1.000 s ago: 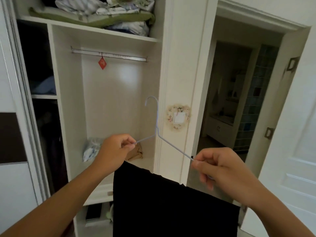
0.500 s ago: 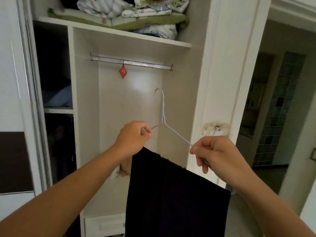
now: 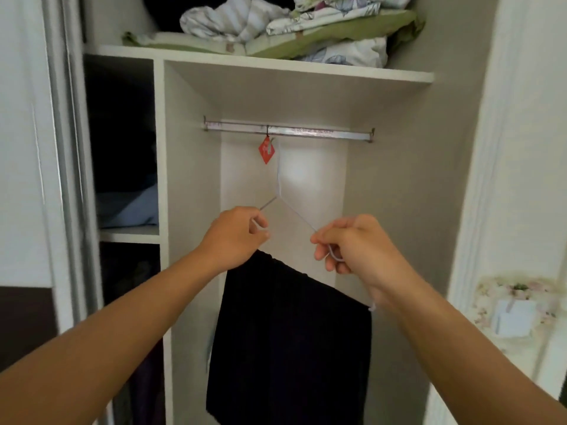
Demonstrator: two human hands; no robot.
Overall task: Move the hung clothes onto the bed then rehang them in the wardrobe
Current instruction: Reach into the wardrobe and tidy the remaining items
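Wire hanger [image 3: 280,191]: thin, light, springy. Left hand [image 3: 234,237] and right hand [image 3: 352,243] pinch its shoulders. Black garment [image 3: 288,342]: soft, limp, may slide off.

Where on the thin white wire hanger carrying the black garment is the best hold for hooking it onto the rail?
Grip the thin white wire hanger on its two sloping shoulders, from below and either side, as the left hand and right hand do. That leaves the hook free for the metal rail and keeps the black garment level.
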